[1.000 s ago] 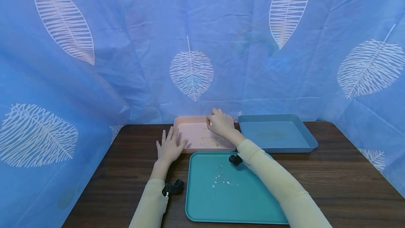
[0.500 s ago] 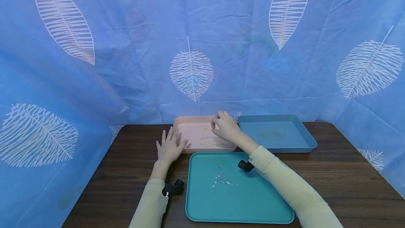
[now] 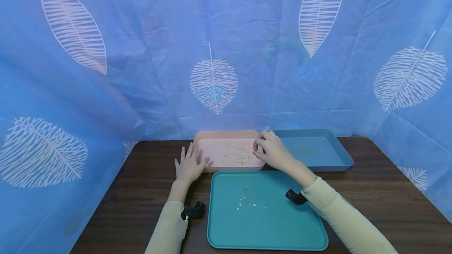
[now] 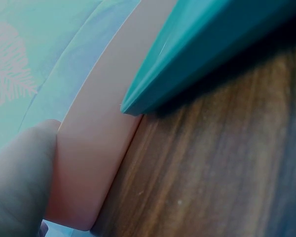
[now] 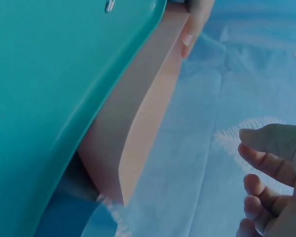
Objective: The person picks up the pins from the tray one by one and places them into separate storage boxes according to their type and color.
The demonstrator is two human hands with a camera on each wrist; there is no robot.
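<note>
The pink tray (image 3: 212, 149) at the back of the table has several gold safety pins (image 3: 240, 156) scattered on its right half. My left hand (image 3: 188, 167) rests against its left end with fingers spread, and in the left wrist view the thumb (image 4: 24, 173) lies at the tray's rim. Over the pink tray's right rim is my right hand (image 3: 273, 150), fingers loosely bent. The right wrist view shows its thumb (image 5: 271, 138) close to the index finger, with nothing visible between them. Several silver safety pins (image 3: 250, 202) lie on the teal tray (image 3: 275, 230) in front.
A blue tray (image 3: 310, 150) stands to the right of the pink one, partly behind my right hand. Dark wooden tabletop (image 3: 134, 191) surrounds the trays. A blue curtain (image 3: 159, 69) with white leaf prints hangs right behind the table.
My right hand has moved right, from over the middle of the pink tray to its right rim, uncovering more gold safety pins. The left hand has stayed put.
</note>
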